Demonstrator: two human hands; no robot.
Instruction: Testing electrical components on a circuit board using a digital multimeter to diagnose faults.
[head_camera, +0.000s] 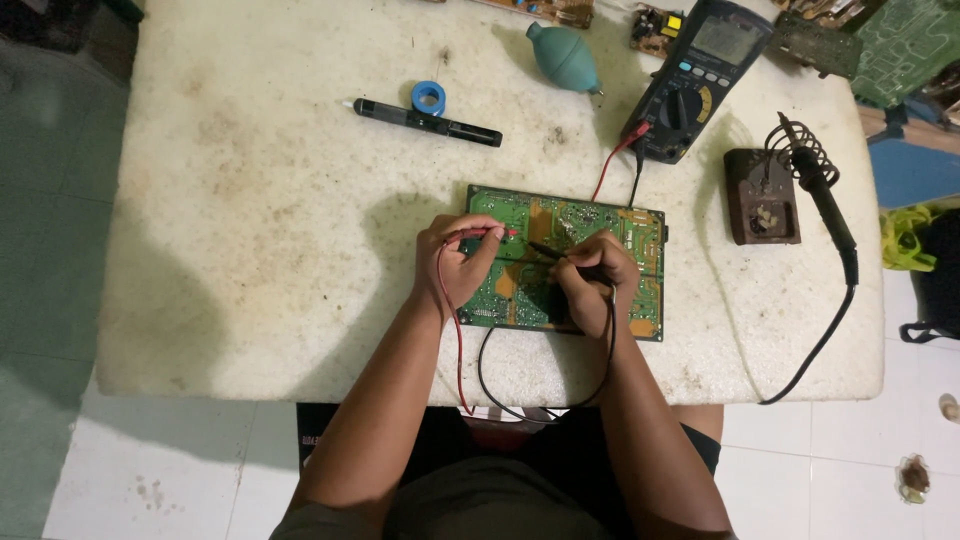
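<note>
Circuit board (570, 235), green, lay flat near the front edge of the stained white bench (250, 250). Left hand (455, 262) was closed on the red probe (490, 233), right hand (590, 280) closed on the black probe (548, 250); both tips touched the board. Multimeter (695, 80) sat behind, soldering iron (825, 195) in its stand at right. Bench's left half lay open; pale tiled floor (140, 470) all round.

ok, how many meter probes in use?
2. Red probe in the left hand, black probe in the right hand, both tips on the green circuit board.
</note>
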